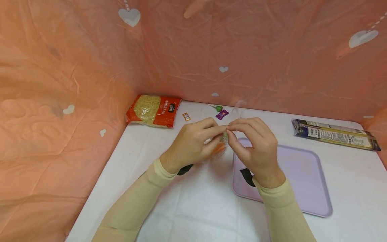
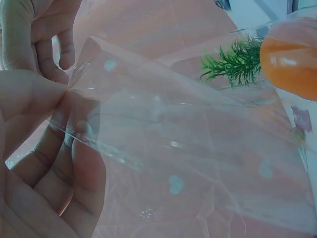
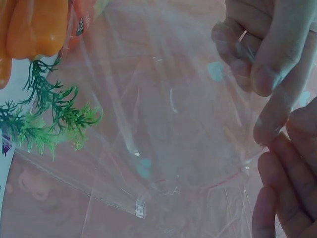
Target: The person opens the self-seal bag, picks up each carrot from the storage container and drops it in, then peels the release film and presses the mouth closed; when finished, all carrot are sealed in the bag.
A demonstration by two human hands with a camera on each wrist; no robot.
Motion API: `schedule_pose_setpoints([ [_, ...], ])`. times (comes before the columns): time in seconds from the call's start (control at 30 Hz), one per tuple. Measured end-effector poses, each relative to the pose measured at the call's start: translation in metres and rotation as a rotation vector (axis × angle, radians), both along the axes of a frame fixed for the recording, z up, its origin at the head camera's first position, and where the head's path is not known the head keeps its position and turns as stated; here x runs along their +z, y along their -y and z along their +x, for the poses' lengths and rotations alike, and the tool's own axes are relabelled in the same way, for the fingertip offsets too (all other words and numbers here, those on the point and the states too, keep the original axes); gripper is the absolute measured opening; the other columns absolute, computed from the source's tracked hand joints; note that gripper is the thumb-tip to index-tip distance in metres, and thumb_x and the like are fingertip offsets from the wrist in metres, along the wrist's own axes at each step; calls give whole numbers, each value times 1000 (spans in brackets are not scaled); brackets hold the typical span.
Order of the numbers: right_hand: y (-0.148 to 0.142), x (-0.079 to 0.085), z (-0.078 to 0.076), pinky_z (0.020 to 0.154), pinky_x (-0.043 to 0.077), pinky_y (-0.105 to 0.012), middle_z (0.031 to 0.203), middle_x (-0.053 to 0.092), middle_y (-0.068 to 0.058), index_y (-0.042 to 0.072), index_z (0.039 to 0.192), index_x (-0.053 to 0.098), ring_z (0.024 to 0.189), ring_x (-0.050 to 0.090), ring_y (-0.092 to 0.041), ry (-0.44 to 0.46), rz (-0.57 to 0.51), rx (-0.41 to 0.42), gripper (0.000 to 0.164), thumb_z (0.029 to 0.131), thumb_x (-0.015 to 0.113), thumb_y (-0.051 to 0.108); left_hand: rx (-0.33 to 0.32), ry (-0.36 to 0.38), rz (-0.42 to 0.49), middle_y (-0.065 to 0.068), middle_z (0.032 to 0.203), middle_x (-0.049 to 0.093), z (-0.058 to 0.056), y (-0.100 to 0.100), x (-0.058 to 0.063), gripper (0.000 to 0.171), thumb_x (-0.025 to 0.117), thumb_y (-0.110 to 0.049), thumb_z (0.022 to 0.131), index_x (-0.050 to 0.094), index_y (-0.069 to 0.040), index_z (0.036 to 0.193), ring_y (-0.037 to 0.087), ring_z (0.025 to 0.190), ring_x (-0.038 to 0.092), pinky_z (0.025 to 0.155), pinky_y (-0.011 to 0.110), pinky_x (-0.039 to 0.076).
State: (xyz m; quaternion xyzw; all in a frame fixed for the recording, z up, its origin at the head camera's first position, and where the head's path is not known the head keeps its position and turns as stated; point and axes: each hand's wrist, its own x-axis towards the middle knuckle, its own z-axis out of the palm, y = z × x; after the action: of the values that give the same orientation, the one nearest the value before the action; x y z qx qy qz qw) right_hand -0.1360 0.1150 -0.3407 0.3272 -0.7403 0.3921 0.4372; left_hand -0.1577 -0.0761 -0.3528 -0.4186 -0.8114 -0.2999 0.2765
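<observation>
A clear plastic zip bag (image 2: 173,144) hangs from both hands, its edge between their fingertips. Inside it are orange carrot-like pieces (image 3: 37,29) with feathery green tops (image 3: 54,114), also seen as a green sprig (image 2: 233,62) in the left wrist view. In the head view my left hand (image 1: 193,144) pinches the bag's edge between thumb and fingers. My right hand (image 1: 257,148) pinches the same edge right beside it, the fingertips of both hands nearly touching. The orange piece (image 1: 218,148) shows below the left fingers, partly hidden by them.
A lilac tray (image 1: 299,171) lies under and right of the right hand. Behind are a red bag of pasta (image 1: 155,111), a small orange packet (image 1: 186,116), a purple candy (image 1: 222,114) and a green lollipop (image 1: 219,108). A long dark package (image 1: 335,134) lies far right.
</observation>
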Motion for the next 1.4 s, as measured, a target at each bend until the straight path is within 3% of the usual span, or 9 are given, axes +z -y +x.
schedule_pose_setpoints([
  [0.2, -1, 0, 1, 83, 52, -29, 92, 76, -14, 0, 93, 79, 82, 68, -29, -5, -9, 9, 20, 74, 84, -1, 4, -10, -4, -7, 86, 63, 1, 0, 2, 23, 58, -17, 98, 77, -16, 111, 2, 65, 51, 59, 15, 41],
  [0.4, -3, 3, 2, 87, 53, -25, 92, 76, -12, 0, 93, 80, 84, 68, -27, 42, -3, -1, 19, 74, 85, -2, 16, -21, -18, -7, 86, 64, 0, 1, 2, 21, 63, -19, 97, 78, -16, 111, 2, 66, 53, 60, 16, 44],
  [0.63, -3, 0, 1, 86, 53, -26, 90, 75, -13, -1, 91, 79, 83, 68, -28, 23, 2, 1, 13, 78, 80, -2, 23, -31, -31, -7, 85, 63, 0, 2, 1, 20, 66, -19, 95, 79, -16, 111, 3, 66, 53, 60, 18, 44],
  [0.83, 1, -4, -2, 80, 53, -30, 87, 74, -12, -1, 85, 77, 80, 66, -29, -24, 0, -45, 8, 84, 72, 5, 17, -18, -34, -7, 85, 63, 0, 2, 1, 22, 67, -17, 95, 78, -16, 113, 2, 66, 52, 60, 16, 43],
  [1.13, 2, -4, -2, 81, 50, -28, 88, 72, -15, -4, 87, 74, 81, 64, -30, 11, -36, -71, 10, 83, 68, 2, -21, 25, -9, -6, 86, 62, 2, 3, 2, 30, 66, -17, 95, 73, -16, 124, 2, 66, 49, 59, 13, 40],
  [1.4, 5, -2, 1, 80, 51, -29, 89, 74, -18, -3, 90, 78, 80, 65, -33, -35, -66, -14, 16, 75, 82, 2, -21, 29, -1, -6, 89, 63, 2, 2, 2, 26, 61, -24, 99, 75, -15, 120, 5, 67, 53, 61, 14, 42],
])
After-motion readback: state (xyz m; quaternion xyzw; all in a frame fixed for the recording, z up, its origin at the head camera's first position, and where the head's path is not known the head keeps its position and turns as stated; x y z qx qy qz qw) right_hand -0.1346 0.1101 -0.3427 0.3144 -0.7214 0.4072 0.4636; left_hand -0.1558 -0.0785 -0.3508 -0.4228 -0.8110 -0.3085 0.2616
